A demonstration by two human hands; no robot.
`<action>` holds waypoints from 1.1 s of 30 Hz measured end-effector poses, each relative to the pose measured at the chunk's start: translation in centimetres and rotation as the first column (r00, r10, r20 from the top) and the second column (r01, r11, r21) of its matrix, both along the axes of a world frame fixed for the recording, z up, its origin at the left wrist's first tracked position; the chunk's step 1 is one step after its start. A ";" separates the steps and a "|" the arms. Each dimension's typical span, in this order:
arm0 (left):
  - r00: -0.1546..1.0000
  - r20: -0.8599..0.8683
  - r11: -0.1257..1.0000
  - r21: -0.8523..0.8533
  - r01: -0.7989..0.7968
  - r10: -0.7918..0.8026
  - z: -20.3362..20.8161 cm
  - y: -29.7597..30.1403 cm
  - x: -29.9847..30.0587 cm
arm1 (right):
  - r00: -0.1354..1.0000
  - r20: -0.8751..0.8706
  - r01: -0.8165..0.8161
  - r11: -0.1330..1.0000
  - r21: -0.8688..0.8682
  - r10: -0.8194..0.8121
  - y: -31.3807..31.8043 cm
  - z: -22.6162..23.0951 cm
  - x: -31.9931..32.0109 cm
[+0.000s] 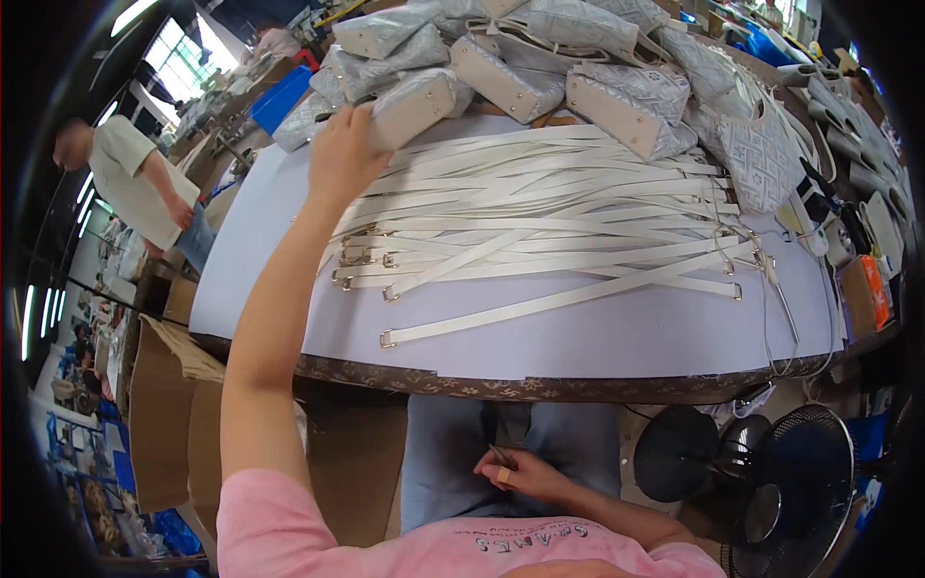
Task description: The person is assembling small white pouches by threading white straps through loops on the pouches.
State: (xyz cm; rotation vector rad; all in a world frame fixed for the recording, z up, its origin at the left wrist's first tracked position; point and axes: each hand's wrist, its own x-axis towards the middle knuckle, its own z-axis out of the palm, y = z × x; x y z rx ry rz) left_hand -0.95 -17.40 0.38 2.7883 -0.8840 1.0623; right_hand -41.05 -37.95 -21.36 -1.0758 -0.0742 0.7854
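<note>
Fingers (360, 117) (left) grip one bag (416, 108); right hand (523, 474) apparently holds one tool (497, 452).

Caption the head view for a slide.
Left hand at a patterned bag, white straps strewn across the table, right hand holding a slim object at the lap.

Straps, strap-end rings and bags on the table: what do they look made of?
Straps: probably leather or imitation leather, off-white, smooth, flat and clean-edged.
Strap-end rings: likely metal, gold-toned, judging by the bright glints.
Bags: bodies are patterned grey and white, perhaps fabric or coated sheet; the weave can't be made out. Their plain beige bases look smooth and leather-like.
</note>
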 end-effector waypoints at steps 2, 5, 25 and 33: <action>1.000 -0.018 0.971 -0.240 -0.020 0.017 0.5 1.4 -8.5 | 0.995 0.103 -0.013 1.000 -0.021 0.015 -0.2 0.1 -0.8; 0.884 -0.326 0.694 -0.720 -0.001 -0.336 0.8 4.0 -21.8 | 0.950 0.198 0.258 0.965 -0.053 -0.243 -1.7 4.0 -0.8; 0.714 -0.371 0.693 -0.687 0.219 -0.594 -6.5 2.4 -44.1 | 0.626 0.577 0.451 0.847 0.281 -0.524 3.3 9.4 -3.6; 0.481 -0.689 0.719 -0.677 -0.158 -0.542 -4.7 0.6 -44.8 | 0.645 0.690 0.595 0.783 -0.183 -0.329 0.4 12.5 -2.4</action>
